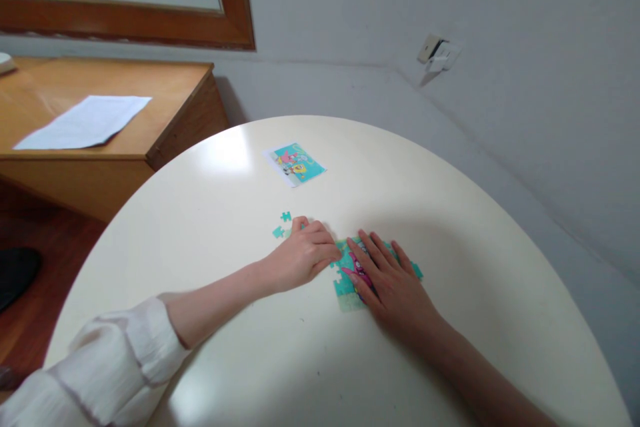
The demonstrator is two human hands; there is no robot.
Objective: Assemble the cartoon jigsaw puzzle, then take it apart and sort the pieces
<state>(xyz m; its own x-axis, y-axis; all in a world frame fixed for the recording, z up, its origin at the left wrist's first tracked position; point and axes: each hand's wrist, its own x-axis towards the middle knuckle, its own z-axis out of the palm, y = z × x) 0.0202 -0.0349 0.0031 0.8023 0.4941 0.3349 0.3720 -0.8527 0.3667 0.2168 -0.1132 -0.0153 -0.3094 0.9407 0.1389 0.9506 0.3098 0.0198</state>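
Observation:
A partly joined jigsaw puzzle (349, 285), teal with a pink cartoon figure, lies on the white round table. My right hand (387, 280) rests flat on it, fingers spread, covering much of its middle and right side. At the puzzle's upper left edge is my left hand (310, 253), its fingers closed in a pinch. Whatever sits between those fingertips is hidden. Notches show along the puzzle's left side, just below them. Beyond my left hand lie a loose teal puzzle piece (285, 216) and another teal piece (279, 232); more teal is partly covered by the hand.
A small picture card (300, 163) with cartoon figures lies farther back on the round table (225, 227). To the left, a wooden desk (180, 90) holds a white sheet of paper (93, 121). A wall socket with a plug (437, 63) is at the back right.

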